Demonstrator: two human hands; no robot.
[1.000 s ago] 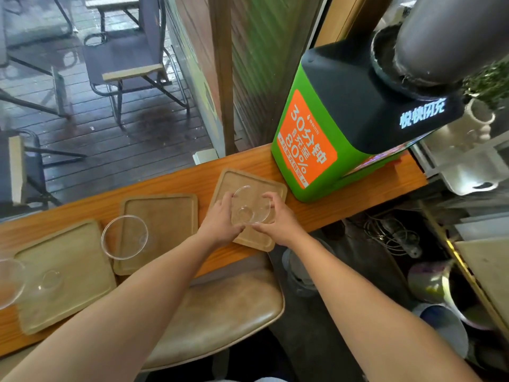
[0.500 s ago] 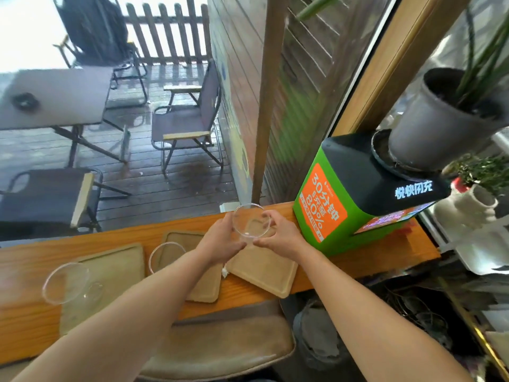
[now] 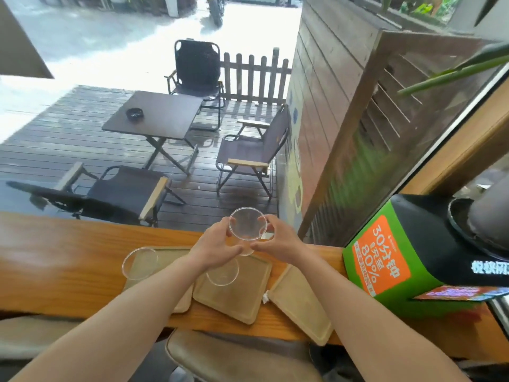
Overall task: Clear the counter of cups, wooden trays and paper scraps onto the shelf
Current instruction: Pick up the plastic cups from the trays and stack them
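Head view: what are the two hands doing?

Both are on one clear glass cup (image 3: 248, 228). The left hand (image 3: 213, 248) curls its fingers and thumb round the cup's left side. The right hand (image 3: 278, 244) does the same on the right side, so each hand grips it.

Where is that cup?

Up off the counter (image 3: 68, 257), tipped so that its open mouth faces the camera. It hangs above the far edge of the middle tray (image 3: 234, 296).

What lies on the counter?

Three wooden trays in a row. The left tray (image 3: 170, 255) carries a third cup (image 3: 140, 263), upright, near its far left corner. The middle tray has a second cup (image 3: 223, 274) on its far part, partly hidden behind the left hand. The right tray (image 3: 300, 304) lies askew, its near corner reaching the counter's near edge.

Any paper?

A small white paper scrap (image 3: 265, 296) shows in the gap between the middle tray and the right tray.

Do the left and middle trays touch?

They lie just beside each other. I cannot tell whether they touch, since the left forearm crosses part of the seam.

What stands to the right?

A green box (image 3: 385, 266) with an orange panel, on the counter near the right tray, with a grey pot (image 3: 484, 216) on top. A padded stool seat (image 3: 234, 357) sits below the counter's near edge.
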